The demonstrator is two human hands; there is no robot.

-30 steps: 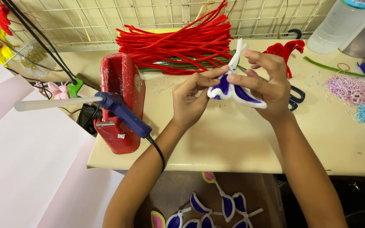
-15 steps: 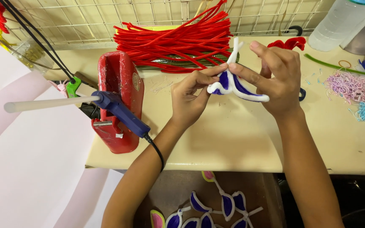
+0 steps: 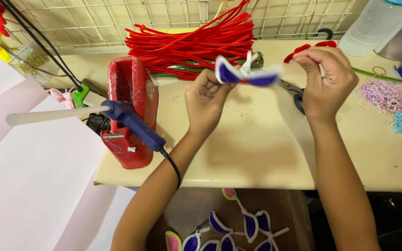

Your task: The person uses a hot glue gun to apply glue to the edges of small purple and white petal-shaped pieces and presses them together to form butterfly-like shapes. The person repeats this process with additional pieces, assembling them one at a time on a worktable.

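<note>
Left hand (image 3: 205,100) raised over desk (image 3: 257,148) middle, fingers pinched shut on blue-and-white petal piece (image 3: 245,74), held in air toward far edge, just in front of red pipe-cleaner bundle (image 3: 196,44). Right hand (image 3: 329,76) up beside it, fingers curled together near petal's right tip; can't tell if touching or gripping anything — blurred there. Petal's white stem ends poking up at centre.

Blue glue gun (image 3: 133,123) w/ white glue stick propped on red stand (image 3: 131,111) near left edge, cord hanging off near edge. Scissors (image 3: 296,95) flat on desk between hands, partly hidden. Pink and pale-blue thread piles (image 3: 391,100) at right edge. Clear bottle (image 3: 373,25) at far right corner. More finished blue petals (image 3: 238,230) on floor below near edge.

For doing this well, probably: keep pinch at petal centre where stems meet, not on fabric faces; hold piece level so shape doesn't twist; bring right fingers to tip gently, avoid pulling wire out of line; keep forearm clear of glue gun nozzle and cord.
</note>
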